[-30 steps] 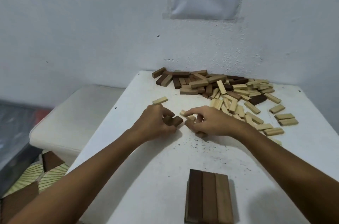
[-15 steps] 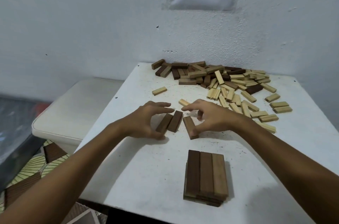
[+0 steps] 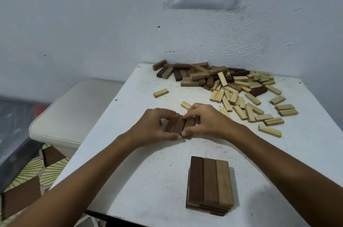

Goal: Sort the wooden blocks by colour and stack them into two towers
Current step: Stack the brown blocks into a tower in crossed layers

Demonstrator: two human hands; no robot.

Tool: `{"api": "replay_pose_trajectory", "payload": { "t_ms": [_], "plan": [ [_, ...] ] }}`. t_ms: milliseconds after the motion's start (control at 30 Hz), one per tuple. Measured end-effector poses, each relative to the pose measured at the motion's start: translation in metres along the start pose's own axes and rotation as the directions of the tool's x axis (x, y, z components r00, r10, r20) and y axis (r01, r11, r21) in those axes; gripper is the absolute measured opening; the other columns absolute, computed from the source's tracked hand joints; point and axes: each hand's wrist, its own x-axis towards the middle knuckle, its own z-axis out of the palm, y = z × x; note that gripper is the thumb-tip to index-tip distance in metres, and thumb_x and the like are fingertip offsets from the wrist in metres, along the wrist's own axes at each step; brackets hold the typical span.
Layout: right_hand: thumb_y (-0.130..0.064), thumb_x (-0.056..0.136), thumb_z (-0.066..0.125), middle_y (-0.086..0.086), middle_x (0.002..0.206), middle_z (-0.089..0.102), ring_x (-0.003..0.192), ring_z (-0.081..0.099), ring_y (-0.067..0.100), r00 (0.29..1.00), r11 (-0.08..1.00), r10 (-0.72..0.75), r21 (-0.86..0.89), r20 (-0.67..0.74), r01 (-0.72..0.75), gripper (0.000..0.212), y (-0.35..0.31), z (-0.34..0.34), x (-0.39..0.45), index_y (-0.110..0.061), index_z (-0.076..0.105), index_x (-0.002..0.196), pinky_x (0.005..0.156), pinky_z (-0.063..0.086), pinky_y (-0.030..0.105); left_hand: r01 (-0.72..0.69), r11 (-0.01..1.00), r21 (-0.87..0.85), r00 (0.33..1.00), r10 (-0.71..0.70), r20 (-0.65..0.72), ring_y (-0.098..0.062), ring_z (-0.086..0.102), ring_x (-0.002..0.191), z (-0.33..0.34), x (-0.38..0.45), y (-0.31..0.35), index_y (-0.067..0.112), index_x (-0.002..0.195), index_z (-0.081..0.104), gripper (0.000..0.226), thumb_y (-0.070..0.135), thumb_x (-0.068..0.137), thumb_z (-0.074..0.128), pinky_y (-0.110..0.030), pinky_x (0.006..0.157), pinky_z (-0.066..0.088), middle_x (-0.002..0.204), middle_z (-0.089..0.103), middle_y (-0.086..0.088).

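Observation:
Three dark brown blocks (image 3: 177,124) lie side by side in the middle of the white table (image 3: 159,176). My left hand (image 3: 155,125) grips their left side and my right hand (image 3: 204,121) pinches their right side, pressing them together. Near the front edge stands a low tower of dark blocks (image 3: 209,185), three across on top. At the back lies a mixed pile of brown blocks (image 3: 194,75). Pale blocks (image 3: 248,107) are scattered to its right.
A single pale block (image 3: 160,93) lies left of the pile, another (image 3: 185,105) just behind my right hand. A white padded seat (image 3: 74,109) stands left of the table. The wall is close behind. Patterned floor shows at lower left.
The three dark blocks, loose and splayed before, are now pushed together into one row between both hands. The camera has tipped downward a little.

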Motion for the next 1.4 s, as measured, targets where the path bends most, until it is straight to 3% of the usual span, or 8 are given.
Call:
{"api": "replay_pose_trajectory", "payload": {
  "t_ms": [267,367,500,633,833,1033,1167,1400],
  "plan": [
    [-0.019,0.085,0.072,-0.006,0.103,0.06,0.088,0.056,0.005,0.999,0.999,0.037,-0.016,0.034,-0.037,0.035,-0.003,-0.006,0.0,-0.016,0.068,0.12,0.078,0.048,0.026,0.037,0.999,0.026,0.997,-0.035,-0.07,-0.011,0.058,0.103,0.016,-0.003,0.012,0.017,0.103,0.077,0.075,0.07,0.049,0.075,-0.028,0.081,0.049,0.118,0.068,-0.001],
    [-0.021,0.079,0.078,-0.014,0.087,0.061,0.08,0.057,0.002,0.997,0.997,0.078,0.031,-0.028,-0.077,0.029,-0.004,-0.006,-0.003,-0.017,0.074,0.108,0.069,0.049,0.022,0.047,0.999,0.024,0.996,-0.045,-0.077,-0.013,0.053,0.123,0.019,-0.001,0.01,0.02,0.116,0.071,0.073,0.054,0.052,0.085,-0.028,0.094,0.047,0.135,0.059,-0.003],
    [-0.022,0.078,0.079,-0.006,0.083,0.067,0.076,0.061,0.008,0.993,0.991,0.103,0.089,-0.065,-0.097,0.018,-0.002,-0.002,-0.007,-0.017,0.077,0.095,0.066,0.051,0.028,0.042,0.999,-0.022,0.999,-0.042,0.002,-0.005,0.055,0.116,0.01,0.005,0.006,0.016,0.139,0.05,0.089,0.036,0.057,0.082,-0.005,0.089,0.04,0.14,0.053,0.002],
    [-0.013,0.085,0.069,-0.011,0.078,0.065,0.071,0.058,0.001,0.997,0.993,0.065,0.101,-0.048,-0.06,0.011,0.001,0.001,-0.008,-0.019,0.078,0.089,0.063,0.046,0.023,0.008,1.0,-0.021,0.988,-0.005,0.152,-0.002,0.052,0.123,-0.003,0.013,0.003,0.02,0.147,0.037,0.094,0.015,0.065,0.083,-0.018,0.101,0.043,0.142,0.048,0.006],
    [-0.038,0.094,0.05,-0.003,0.104,0.065,0.093,0.06,0.007,0.926,0.855,0.18,0.518,-0.333,0.02,0.03,0.003,0.019,-0.009,-0.021,0.067,0.112,0.083,0.05,0.03,0.121,0.933,-0.338,0.984,-0.157,-0.081,0.0,0.046,0.129,0.011,-0.001,0.01,0.024,0.136,0.047,0.048,0.025,0.089,0.056,-0.027,0.108,0.041,0.141,0.051,0.004],
    [-0.07,0.083,0.036,-0.006,0.156,0.031,0.142,0.028,0.004,0.961,0.568,0.196,0.822,-0.194,0.05,0.079,-0.002,0.031,-0.008,-0.027,0.031,0.148,0.118,0.022,0.027,0.104,0.58,-0.808,0.917,-0.371,-0.149,0.008,0.045,0.107,0.032,-0.005,0.044,0.014,0.147,0.034,0.046,0.027,0.104,0.024,0.0,0.064,0.044,0.152,0.034,-0.002],
    [-0.064,0.086,0.027,-0.01,0.162,0.013,0.146,0.014,0.001,0.973,0.535,0.175,0.844,-0.151,0.035,0.075,-0.01,0.037,-0.006,-0.033,0.015,0.153,0.117,0.013,0.023,0.071,0.45,-0.89,0.891,-0.429,-0.146,-0.001,0.033,0.128,0.036,0.002,0.049,0.02,0.149,0.031,0.05,0.038,0.105,0.017,0.004,0.063,0.041,0.156,0.027,0.005],
    [-0.058,0.093,0.027,-0.016,0.159,0.011,0.114,0.031,-0.033,0.97,0.546,0.152,0.834,-0.189,0.077,0.068,-0.016,0.045,-0.001,-0.033,0.007,0.153,0.106,0.017,0.011,0.097,0.552,-0.828,0.877,-0.441,-0.191,0.001,0.021,0.143,0.05,0.003,0.035,0.034,0.15,0.027,0.057,0.058,0.1,0.015,-0.005,0.093,0.027,0.158,0.025,0.012]
  ]
}}
